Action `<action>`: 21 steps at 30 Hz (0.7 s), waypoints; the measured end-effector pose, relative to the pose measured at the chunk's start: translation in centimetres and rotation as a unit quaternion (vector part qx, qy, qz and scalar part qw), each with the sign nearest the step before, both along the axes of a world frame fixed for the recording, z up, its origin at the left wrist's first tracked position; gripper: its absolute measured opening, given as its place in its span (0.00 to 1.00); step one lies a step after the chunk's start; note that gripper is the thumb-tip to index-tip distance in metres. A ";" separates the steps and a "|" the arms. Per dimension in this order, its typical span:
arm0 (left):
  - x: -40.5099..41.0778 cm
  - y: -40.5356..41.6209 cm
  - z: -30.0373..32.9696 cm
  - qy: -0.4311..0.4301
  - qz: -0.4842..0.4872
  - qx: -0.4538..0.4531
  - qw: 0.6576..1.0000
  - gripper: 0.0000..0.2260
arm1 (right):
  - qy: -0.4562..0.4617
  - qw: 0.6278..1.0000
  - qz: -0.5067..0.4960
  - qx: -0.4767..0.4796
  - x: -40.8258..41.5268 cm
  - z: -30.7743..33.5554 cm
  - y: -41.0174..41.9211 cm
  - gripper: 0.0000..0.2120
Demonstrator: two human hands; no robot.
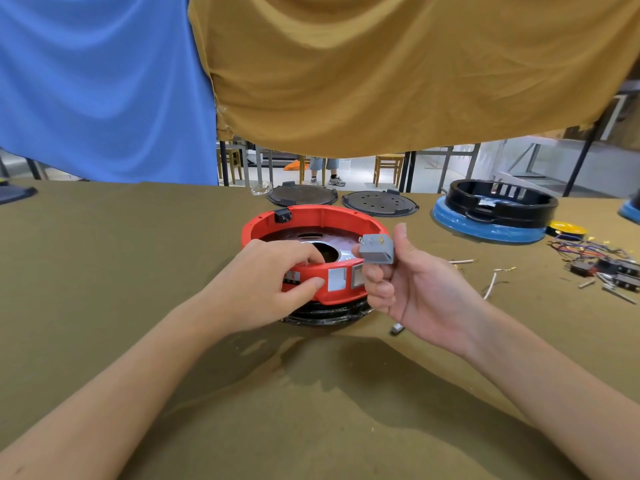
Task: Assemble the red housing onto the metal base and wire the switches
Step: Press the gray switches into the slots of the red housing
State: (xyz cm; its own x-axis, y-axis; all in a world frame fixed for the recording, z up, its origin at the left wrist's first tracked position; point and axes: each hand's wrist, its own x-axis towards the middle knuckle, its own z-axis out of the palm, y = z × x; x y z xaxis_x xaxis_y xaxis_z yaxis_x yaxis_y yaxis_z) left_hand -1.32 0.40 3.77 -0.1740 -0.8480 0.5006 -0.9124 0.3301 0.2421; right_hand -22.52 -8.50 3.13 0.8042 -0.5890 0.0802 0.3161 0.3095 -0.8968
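The round red housing [313, 216] sits on a dark base [325, 313] in the middle of the olive-covered table. Inside it shows a dark perforated plate with a shiny metal ring [341, 252]. My left hand [273, 278] grips the housing's near rim, fingers curled inside and thumb on the outer wall beside the white labels. My right hand [408, 282] holds a small grey switch [376, 250] pinched between thumb and fingers, just above the rim's right side. A black socket [282, 215] is fitted at the housing's far rim.
Two dark round plates [379, 202] lie behind the housing. A black housing on a blue base [498, 211] stands at the right. Loose wires and black switches [602, 261] lie at the far right, white wire pieces [491, 282] nearer. Blue and ochre cloths hang behind.
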 end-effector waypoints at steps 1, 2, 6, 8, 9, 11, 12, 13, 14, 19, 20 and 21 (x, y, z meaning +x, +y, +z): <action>0.0 0.0 0.0 -0.001 0.000 -0.002 1.000 0.05 | -0.001 1.000 -0.002 -0.004 0.0 0.0 0.1 0.23; 0.0 0.0 0.0 -0.002 -0.001 -0.004 1.000 0.05 | -0.003 1.000 -0.006 -0.012 0.0 0.1 0.2 0.19; 0.1 -0.1 0.0 -0.001 -0.002 -0.007 1.000 0.05 | -0.026 0.997 -0.024 -0.069 0.1 0.0 0.3 0.16; 0.2 -0.1 -0.1 -0.001 -0.003 -0.007 1.000 0.05 | -0.021 0.993 -0.049 -0.109 0.1 0.1 0.5 0.17; 0.2 -0.1 -0.1 0.000 -0.003 -0.006 1.000 0.05 | -0.013 0.988 -0.067 -0.138 0.0 0.0 0.6 0.18; 0.2 -0.1 -0.1 0.004 -0.004 -0.005 1.000 0.04 | 0.017 0.971 -0.115 -0.209 0.0 0.0 0.8 0.17; 0.2 -0.1 -0.1 0.007 -0.004 -0.004 1.000 0.04 | 0.034 0.960 -0.137 -0.243 0.1 -0.1 0.9 0.17; 0.2 -0.1 -0.1 0.009 -0.005 -0.005 1.000 0.04 | 0.047 0.949 -0.153 -0.271 0.1 -0.2 1.0 0.16; 0.2 -0.1 -0.2 0.009 -0.006 -0.005 1.000 0.04 | 0.057 0.941 -0.162 -0.290 0.1 -0.2 1.2 0.15; 0.3 -0.1 -0.2 0.008 -0.009 -0.004 1.000 0.03 | 0.120 0.884 -0.192 -0.408 0.2 -0.3 1.5 0.11; 0.3 -0.2 -0.2 0.006 -0.009 -0.004 1.000 0.03 | 0.139 0.866 -0.199 -0.437 0.2 -0.3 1.5 0.12; 0.3 -0.2 -0.2 0.004 -0.009 -0.005 1.000 0.03 | 0.152 0.855 -0.203 -0.453 0.2 -0.4 1.5 0.13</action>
